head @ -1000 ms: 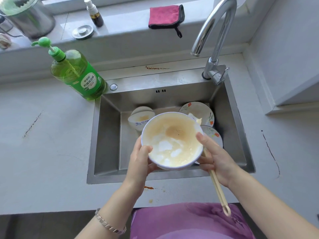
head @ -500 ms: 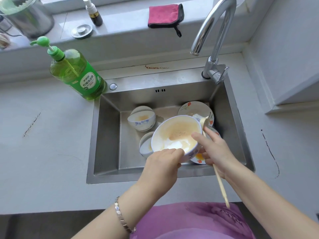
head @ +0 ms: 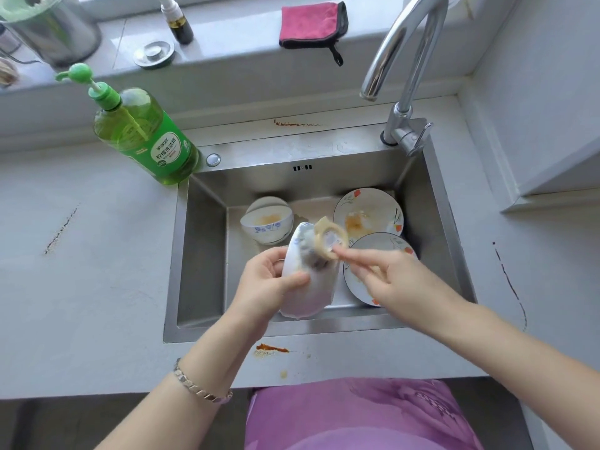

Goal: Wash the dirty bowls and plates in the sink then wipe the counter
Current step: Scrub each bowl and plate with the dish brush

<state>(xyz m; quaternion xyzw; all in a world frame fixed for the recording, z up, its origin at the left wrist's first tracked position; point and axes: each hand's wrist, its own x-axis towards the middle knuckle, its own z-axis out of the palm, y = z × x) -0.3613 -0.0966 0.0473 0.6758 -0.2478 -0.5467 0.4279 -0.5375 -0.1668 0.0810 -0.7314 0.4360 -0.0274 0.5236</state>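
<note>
Bowl (head: 305,287) is hanging tipped over the sink (head: 201,254) near its front edge in the head view, fingers of the left hand (head: 269,280) gripping it, fingers of the right hand (head: 389,277) pinching a brush (head: 328,237) against its base. Another bowl (head: 266,225), two plates (head: 367,216) and the stained surface (head: 324,362) are waiting: washing is barely beginning.

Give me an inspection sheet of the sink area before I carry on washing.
surface: grey counter; orange sauce stain by the sink's front edge.
job's things: held bowl tipped over the sink; dirty bowl and two dirty plates inside it.
clutter: soap bottle, pink cloth, spray bottle, sink plug.
grips: left hand grips the held bowl; right hand at its underside, grip blurred.
cables: nothing seen.
surroundings: faucet, no water running.
</note>
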